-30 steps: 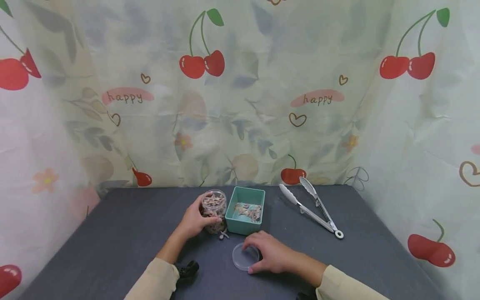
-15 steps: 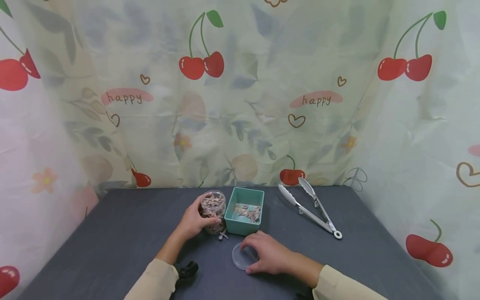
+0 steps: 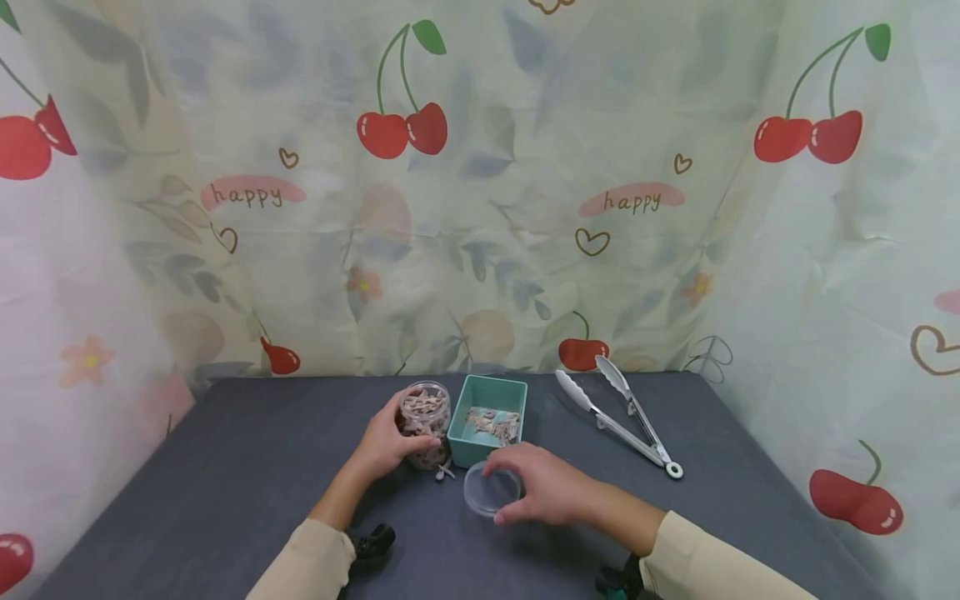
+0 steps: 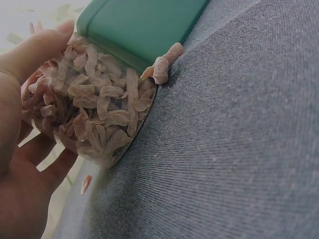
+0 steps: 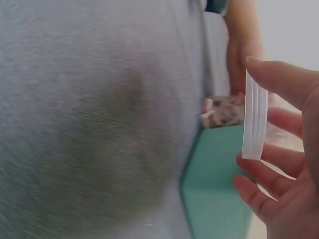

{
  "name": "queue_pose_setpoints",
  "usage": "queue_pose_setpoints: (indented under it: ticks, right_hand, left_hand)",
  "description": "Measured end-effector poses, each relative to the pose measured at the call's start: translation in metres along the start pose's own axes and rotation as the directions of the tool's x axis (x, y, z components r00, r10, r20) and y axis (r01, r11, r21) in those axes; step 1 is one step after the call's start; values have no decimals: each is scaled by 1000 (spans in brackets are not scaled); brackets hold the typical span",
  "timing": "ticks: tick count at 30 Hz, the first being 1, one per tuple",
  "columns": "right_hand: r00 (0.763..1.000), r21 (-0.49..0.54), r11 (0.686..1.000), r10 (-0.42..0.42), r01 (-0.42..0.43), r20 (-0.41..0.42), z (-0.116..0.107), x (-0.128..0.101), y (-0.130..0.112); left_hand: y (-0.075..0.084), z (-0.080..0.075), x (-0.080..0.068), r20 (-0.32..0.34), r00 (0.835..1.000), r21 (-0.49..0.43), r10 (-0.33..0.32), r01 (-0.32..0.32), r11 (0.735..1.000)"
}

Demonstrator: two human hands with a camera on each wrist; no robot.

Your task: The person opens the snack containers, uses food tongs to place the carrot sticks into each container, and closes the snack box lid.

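My left hand (image 3: 385, 442) grips a clear round jar (image 3: 426, 417) around its side; the jar stands upright and uncovered, filled with pale brownish dried strips. The left wrist view shows the strips (image 4: 99, 94) through its wall, thumb on one side and fingers on the other. My right hand (image 3: 543, 485) pinches a translucent round lid (image 3: 487, 492) by its edge. In the right wrist view the lid (image 5: 254, 117) is seen edge-on between thumb and fingers, raised off the table. Against the jar's right side stands a green rectangular box (image 3: 487, 454) with similar strips on its floor.
Metal tongs (image 3: 633, 429) with pale tips lie spread on the dark cloth-covered table (image 3: 247, 483), right of the box. A few loose pieces (image 4: 162, 67) lie by the jar's base, and another small piece (image 4: 86, 184) lies beside it. A cherry-print curtain (image 3: 480, 208) hangs behind.
My right hand has lifted the lid from the table and moved it a little up toward the box. My left hand stays on the jar.
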State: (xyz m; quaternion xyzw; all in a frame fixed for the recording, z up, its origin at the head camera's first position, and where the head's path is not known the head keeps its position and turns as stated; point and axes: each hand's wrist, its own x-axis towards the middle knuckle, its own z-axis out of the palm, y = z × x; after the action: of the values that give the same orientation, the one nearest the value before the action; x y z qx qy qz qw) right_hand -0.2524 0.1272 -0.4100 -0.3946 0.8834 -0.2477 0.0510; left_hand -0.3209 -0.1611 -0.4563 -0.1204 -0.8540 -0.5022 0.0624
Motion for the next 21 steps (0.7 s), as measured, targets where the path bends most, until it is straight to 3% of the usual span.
queue_pose_setpoints:
  ticks: [11, 21]
  right_hand:
    - [999, -17, 1000, 20, -21, -44, -40, 19, -18]
    - [991, -67, 998, -1, -9, -135, -52, 50, -18]
  left_hand:
    - [0, -1, -3, 0, 1000, -10, -5, 5, 1000]
    - [-1, 0, 1, 6, 1000, -1, 3, -3, 1000]
